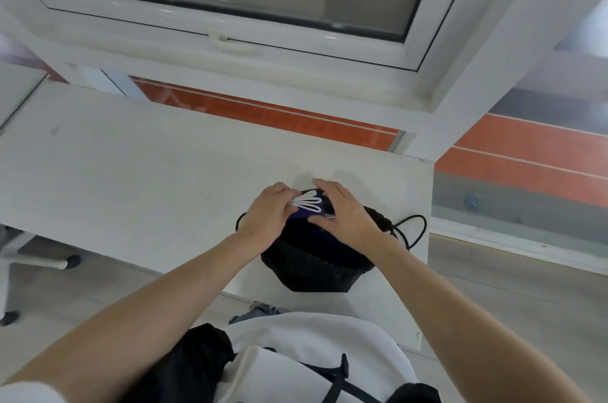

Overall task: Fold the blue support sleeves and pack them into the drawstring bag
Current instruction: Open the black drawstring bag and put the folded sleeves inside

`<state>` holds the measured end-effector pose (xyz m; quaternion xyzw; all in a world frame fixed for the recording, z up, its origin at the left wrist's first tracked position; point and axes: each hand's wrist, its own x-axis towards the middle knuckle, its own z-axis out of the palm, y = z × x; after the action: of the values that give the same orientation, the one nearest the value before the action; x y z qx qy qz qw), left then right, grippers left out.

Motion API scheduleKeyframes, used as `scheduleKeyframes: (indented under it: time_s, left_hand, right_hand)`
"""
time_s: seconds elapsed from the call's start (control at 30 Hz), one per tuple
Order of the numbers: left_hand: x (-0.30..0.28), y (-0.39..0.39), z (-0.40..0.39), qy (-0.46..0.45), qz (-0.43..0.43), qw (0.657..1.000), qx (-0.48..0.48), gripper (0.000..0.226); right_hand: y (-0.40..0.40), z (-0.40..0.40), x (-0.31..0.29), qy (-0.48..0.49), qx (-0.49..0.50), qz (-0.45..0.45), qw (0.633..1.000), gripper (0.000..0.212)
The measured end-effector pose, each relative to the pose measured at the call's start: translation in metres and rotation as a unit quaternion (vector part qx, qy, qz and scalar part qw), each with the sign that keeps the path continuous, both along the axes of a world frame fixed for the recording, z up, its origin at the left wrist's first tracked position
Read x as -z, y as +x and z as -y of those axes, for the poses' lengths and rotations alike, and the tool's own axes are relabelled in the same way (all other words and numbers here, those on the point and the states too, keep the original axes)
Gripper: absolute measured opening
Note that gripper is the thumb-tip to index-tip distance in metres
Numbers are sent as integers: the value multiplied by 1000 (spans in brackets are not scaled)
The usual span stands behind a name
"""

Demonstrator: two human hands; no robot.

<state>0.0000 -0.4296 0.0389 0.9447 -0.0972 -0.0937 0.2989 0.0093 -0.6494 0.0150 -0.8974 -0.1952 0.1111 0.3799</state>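
Note:
A black drawstring bag point(316, 266) lies on the white table point(138, 172) near its right end, its cord point(416, 231) looping out to the right. On top of the bag sit the folded blue support sleeves point(304, 213) with white edge bands point(309, 201). My left hand point(268, 216) grips the sleeves from the left, fingers on the white bands. My right hand point(345, 216) presses on them from the right, fingers spread over the far side. Most of the blue fabric is hidden under both hands.
The table's right edge point(427, 238) runs close beside the bag. A white window frame point(230, 43) rises behind the table. An office chair base point(36, 262) stands on the floor at the left. My white top and a black strap point(339, 373) fill the bottom.

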Motion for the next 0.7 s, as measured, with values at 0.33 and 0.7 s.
scheduleKeyframes:
  time_s: [0.33, 0.7]
  left_hand:
    - [24, -3, -24, 42, -127, 971, -196, 56]
    - [32, -3, -36, -80, -190, 950, -234, 18]
  right_hand:
    - [-18, -1, -3, 31, 128, -49, 990, 27]
    - [-50, -10, 22, 90, 223, -183, 953, 24]
